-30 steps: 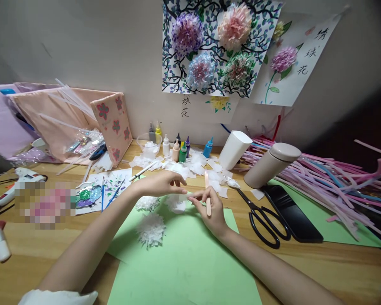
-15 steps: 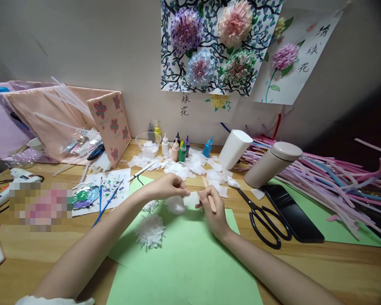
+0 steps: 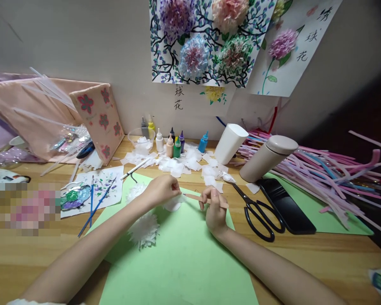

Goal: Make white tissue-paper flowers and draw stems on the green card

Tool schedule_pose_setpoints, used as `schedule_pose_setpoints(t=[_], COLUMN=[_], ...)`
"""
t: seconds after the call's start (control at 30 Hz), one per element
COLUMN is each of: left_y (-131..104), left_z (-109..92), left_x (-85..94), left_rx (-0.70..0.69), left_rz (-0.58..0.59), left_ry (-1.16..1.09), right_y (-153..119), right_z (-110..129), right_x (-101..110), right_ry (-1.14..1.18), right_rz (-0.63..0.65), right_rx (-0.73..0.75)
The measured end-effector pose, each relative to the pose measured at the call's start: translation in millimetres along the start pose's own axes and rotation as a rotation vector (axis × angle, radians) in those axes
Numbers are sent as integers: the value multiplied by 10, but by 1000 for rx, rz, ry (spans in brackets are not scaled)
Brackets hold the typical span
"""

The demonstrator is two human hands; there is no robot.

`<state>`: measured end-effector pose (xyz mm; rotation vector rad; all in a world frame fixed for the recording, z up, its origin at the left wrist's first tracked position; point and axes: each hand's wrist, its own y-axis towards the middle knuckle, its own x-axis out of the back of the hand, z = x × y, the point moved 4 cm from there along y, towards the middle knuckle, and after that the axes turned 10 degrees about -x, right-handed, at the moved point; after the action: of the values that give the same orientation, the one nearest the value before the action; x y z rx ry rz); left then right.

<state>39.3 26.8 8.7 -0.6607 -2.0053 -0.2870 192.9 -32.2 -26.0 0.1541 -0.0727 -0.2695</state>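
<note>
My right hand [image 3: 216,208] is closed around a wooden pencil [image 3: 197,197]. The pencil lies nearly level, its dark tip pointing left at my other fingertips. My left hand [image 3: 163,190] pinches thumb against fingers at that tip, on a small piece of white tissue paper [image 3: 181,197] mostly hidden by the fingers. Just below the left fingers is a rounded white paper piece [image 3: 173,206]. Under the left forearm, a ruffled white paper flower [image 3: 145,231] rests on the green sheet [image 3: 184,258]. Another white ruffled flower [image 3: 136,192] lies behind the forearm, partly covered.
Black-handled scissors [image 3: 257,212] and a phone [image 3: 287,205] lie at right, beside a tumbler [image 3: 268,159]. Behind are loose tissue squares [image 3: 178,166], paint bottles [image 3: 177,147] and a white cylinder [image 3: 231,144]. Paintbrushes [image 3: 97,207] and a palette [image 3: 74,195] lie left.
The pencil has swung from upright to level, its tip now at the left fingertips. The white square stretched between both hands is now largely hidden at the left fingers. The view has shifted slightly.
</note>
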Motion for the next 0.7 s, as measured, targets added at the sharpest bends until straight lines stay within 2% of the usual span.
schedule_pose_setpoints(t=[0.2, 0.5, 0.7], left_y=[-6, -20, -7], left_z=[-18, -39, 129], left_x=[20, 34, 137], left_rx=[-7, -15, 46], left_rz=[5, 47, 5], left_ry=[50, 80, 145], right_y=[17, 24, 25], right_z=[-43, -13, -12], right_x=[-55, -111, -125], right_ry=[-32, -61, -90], right_rz=[87, 178, 203], right_rx=[-70, -72, -69])
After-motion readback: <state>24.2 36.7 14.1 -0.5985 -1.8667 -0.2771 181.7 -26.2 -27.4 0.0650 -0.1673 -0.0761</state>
